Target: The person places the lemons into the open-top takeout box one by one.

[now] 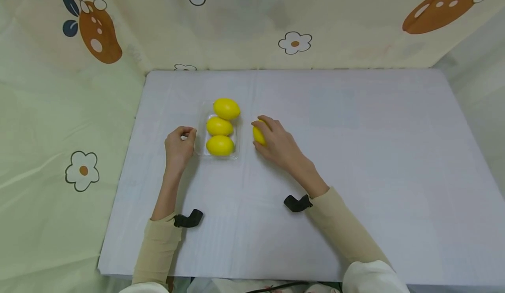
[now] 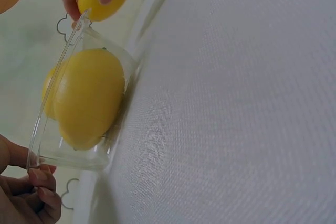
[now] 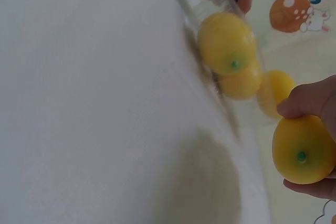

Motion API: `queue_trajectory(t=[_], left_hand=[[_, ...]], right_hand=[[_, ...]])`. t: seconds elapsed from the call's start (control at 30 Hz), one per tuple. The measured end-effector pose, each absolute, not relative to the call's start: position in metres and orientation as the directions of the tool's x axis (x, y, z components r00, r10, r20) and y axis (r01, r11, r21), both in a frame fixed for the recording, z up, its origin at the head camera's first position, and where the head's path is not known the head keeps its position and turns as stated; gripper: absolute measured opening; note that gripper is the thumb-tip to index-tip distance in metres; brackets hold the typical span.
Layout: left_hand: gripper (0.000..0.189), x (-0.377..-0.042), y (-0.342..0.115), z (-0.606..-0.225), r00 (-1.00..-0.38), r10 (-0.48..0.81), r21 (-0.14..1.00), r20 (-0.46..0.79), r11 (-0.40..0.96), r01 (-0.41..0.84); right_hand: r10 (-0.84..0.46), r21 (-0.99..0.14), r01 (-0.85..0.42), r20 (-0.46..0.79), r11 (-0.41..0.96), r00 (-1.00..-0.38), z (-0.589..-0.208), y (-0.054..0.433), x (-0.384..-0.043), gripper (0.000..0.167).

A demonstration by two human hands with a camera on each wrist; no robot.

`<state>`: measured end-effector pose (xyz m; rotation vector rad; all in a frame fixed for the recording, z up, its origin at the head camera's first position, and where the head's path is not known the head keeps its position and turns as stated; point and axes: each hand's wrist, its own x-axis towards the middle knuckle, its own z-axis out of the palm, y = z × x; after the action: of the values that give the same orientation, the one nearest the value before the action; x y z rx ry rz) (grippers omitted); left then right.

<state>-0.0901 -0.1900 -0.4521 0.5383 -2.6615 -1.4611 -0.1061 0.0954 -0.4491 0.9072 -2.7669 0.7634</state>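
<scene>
A clear plastic box (image 1: 237,152) stands on the table, left of the middle, with three yellow lemons (image 1: 220,146) in a row inside. The farthest lemon (image 1: 226,108) sits higher than the others, near the box's far end. My left hand (image 1: 180,148) pinches the box's left rim between thumb and fingers, as the left wrist view shows at the rim (image 2: 34,145). To the right of the box, my right hand (image 1: 276,142) grips another lemon (image 3: 302,150), held above the table. A green tip shows on that lemon in the right wrist view.
The table (image 1: 355,153) has a white cover. A patterned cloth (image 1: 252,21) hangs behind it and on the left side. Black wrist mounts (image 1: 297,203) stick out from both forearms over the near part of the table.
</scene>
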Motion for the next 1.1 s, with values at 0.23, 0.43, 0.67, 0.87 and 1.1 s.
queue_trajectory(t=[0.23,0.43,0.67,0.87,1.1], left_hand=[[0.030,-0.088,-0.191,-0.452,-0.936,-0.325,0.830,-0.132,0.480,-0.284],[0.030,-0.087,-0.191,-0.453,-0.938,-0.325,0.832,-0.122,0.482,-0.275],[0.030,-0.087,-0.192,-0.453,-0.938,-0.327,0.832,-0.112,0.486,-0.269],[0.030,-0.087,-0.191,-0.456,-0.938,-0.325,0.840,-0.124,0.470,-0.273],[0.030,-0.088,-0.188,-0.457,-0.943,-0.309,0.839,-0.122,0.476,-0.265]], right_hand=[[-0.540,-0.405,-0.663,0.384,0.630,-0.749,-0.431,0.099,-0.093,0.049],[-0.577,-0.359,-0.756,0.492,0.547,-0.652,-0.414,0.090,-0.096,0.049],[-0.668,-0.345,-0.808,0.456,0.477,-0.588,-0.414,0.060,-0.110,0.047],[-0.721,-0.326,-0.829,0.411,0.455,-0.558,-0.426,0.034,-0.121,0.047],[-0.729,-0.334,-0.836,0.414,0.435,-0.545,-0.441,0.030,-0.123,0.044]])
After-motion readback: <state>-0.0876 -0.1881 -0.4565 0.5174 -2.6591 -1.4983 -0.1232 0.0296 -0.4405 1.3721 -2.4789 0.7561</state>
